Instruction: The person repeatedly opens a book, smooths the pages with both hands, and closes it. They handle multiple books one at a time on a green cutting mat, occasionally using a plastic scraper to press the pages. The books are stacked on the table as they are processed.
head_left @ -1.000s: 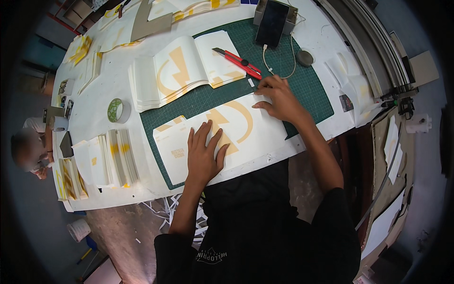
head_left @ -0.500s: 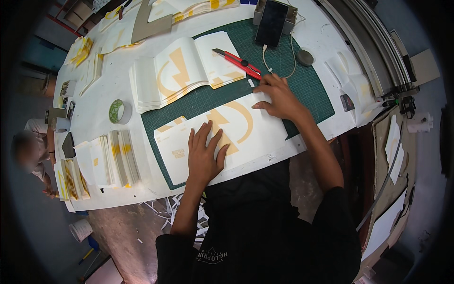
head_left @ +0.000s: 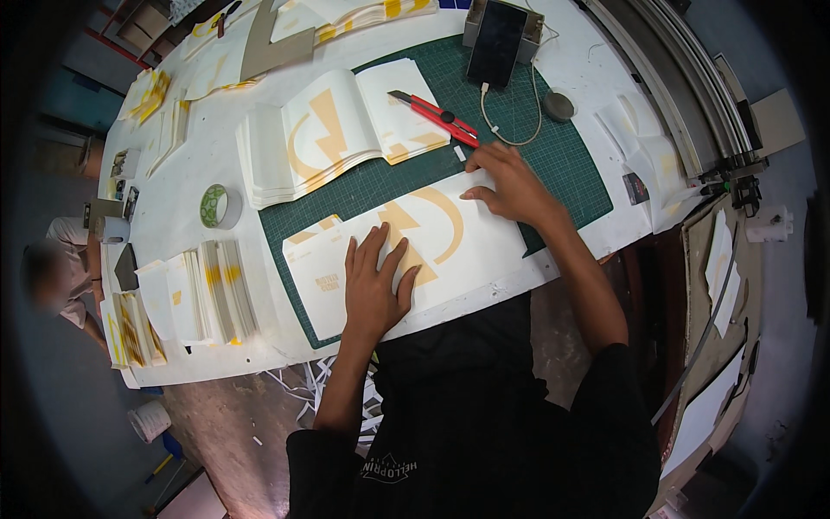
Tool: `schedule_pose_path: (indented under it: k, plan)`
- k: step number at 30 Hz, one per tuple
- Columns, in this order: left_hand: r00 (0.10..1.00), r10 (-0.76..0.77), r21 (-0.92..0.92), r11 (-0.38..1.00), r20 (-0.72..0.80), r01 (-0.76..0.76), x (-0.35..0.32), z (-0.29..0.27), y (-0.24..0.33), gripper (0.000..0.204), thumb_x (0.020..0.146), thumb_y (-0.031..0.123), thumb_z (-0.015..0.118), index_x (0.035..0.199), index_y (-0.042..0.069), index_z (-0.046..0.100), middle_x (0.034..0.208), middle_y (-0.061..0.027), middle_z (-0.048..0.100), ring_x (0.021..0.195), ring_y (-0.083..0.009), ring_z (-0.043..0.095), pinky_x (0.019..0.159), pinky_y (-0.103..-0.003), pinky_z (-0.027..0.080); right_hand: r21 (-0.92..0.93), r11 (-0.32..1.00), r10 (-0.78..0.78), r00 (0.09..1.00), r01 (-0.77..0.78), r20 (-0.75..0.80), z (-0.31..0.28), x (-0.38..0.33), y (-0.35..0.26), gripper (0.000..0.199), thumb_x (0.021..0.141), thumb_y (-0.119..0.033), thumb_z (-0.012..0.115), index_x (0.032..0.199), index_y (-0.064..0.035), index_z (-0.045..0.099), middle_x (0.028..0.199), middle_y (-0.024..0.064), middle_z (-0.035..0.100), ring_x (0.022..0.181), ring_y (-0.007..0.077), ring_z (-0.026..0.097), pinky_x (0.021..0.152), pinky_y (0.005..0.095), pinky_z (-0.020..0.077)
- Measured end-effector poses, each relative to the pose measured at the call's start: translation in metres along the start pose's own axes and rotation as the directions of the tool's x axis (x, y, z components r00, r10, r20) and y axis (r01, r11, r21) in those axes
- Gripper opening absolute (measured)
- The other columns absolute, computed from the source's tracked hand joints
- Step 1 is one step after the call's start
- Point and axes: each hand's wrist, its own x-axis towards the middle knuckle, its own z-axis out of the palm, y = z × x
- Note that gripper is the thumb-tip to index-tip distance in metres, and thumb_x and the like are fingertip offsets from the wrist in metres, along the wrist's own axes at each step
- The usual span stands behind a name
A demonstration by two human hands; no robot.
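Spread over a white table [head_left: 177, 221], a green cutting mat [head_left: 566, 177] bears the printed sheet [head_left: 454, 268], which lies across its near side. On the mat, the right hand's [head_left: 516, 190] fingers have just drawn in a little, curling toward the sheet's far edge; this leaves them clearer of the red cutter [head_left: 437, 117], which lies partly on the mat and partly on the open printed stack [head_left: 324, 138] over its far side. That hand is half open, thumb apart from the fingers; whether it pinches the paper cannot be told. Toward the mat's left, the left hand [head_left: 373, 281] lies with fingers spread, gripping nothing, on the sheet as before. Compared with the earlier frame, the co-worker [head_left: 73, 229] beyond the mat's left side no longer shows a hand
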Motion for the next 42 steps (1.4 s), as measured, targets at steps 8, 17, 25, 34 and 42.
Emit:
schedule_pose_path:
  k: [8, 17, 25, 34, 42]
  plan:
    - [1.0, 0.012, -0.019, 1.0, -0.006, -0.012, 0.0, 0.0, 0.0, 0.046, 0.093, 0.02, 0.08, 0.135, 0.006, 0.068, 0.155, -0.0224, 0.053, 0.147, -0.0415, 0.048, 0.127, -0.062, 0.029, 0.144, 0.988, 0.077, 0.992, -0.062, -0.104, 0.01, -0.001, 0.005, 0.041, 0.088, -0.02, 0.088, 0.118, 0.0, 0.069, 0.107, 0.0189, 0.077, 0.088, 0.0298, 0.074, 0.081, 0.0411, 0.0577]
    - [1.0, 0.003, -0.029, 1.0, -0.004, -0.003, 0.0, 0.0, -0.001, 0.046, 0.092, 0.02, 0.08, 0.135, 0.006, 0.068, 0.155, -0.0224, 0.053, 0.146, -0.0419, 0.048, 0.126, -0.062, 0.029, 0.525, 0.688, 0.532, 0.84, -0.501, 0.104, -0.001, -0.059, -0.014, 0.04, 0.086, -0.024, 0.091, 0.111, 0.0011, 0.074, 0.093, 0.015, 0.078, 0.082, 0.0205, 0.077, 0.07, 0.0333, 0.0575]
    - [1.0, 0.001, 0.003, 1.0, -0.008, -0.001, 0.003, -0.003, 0.006, 0.045, 0.092, 0.015, 0.078, 0.135, 0.006, 0.067, 0.152, -0.0211, 0.054, 0.14, -0.0408, 0.052, 0.124, -0.06, 0.032, -0.063, 0.989, 0.07, 0.807, -0.131, -0.586, 0.062, -0.133, -0.073, 0.025, 0.088, 0.006, 0.072, 0.112, 0.0014, 0.076, 0.114, 0.0187, 0.076, 0.104, 0.0369, 0.075, 0.092, 0.0437, 0.0614]
    - [0.99, -0.138, -0.421, 0.9, -0.028, 0.114, 0.014, 0.008, 0.017, 0.046, 0.095, 0.007, 0.073, 0.141, 0.004, 0.065, 0.109, -0.0079, 0.072, 0.11, -0.0259, 0.062, 0.107, -0.043, 0.038, -0.021, 1.0, -0.029, 0.906, 0.023, -0.421, 0.096, -0.126, -0.119, 0.039, 0.085, 0.006, 0.074, 0.124, 0.0028, 0.076, 0.144, 0.0267, 0.063, 0.142, 0.0525, 0.053, 0.114, 0.0586, 0.0492]
    - [0.988, -0.144, -0.43, 0.897, -0.062, 0.103, 0.016, 0.011, 0.021, 0.021, 0.094, 0.009, 0.076, 0.115, 0.008, 0.079, 0.093, -0.002, 0.073, 0.091, -0.0198, 0.065, 0.099, -0.038, 0.039, 0.028, 0.998, -0.036, 0.918, 0.052, -0.394, 0.087, -0.126, -0.127, 0.035, 0.089, 0.002, 0.073, 0.124, 0.0022, 0.075, 0.143, 0.0236, 0.064, 0.141, 0.0495, 0.055, 0.113, 0.0565, 0.0497]
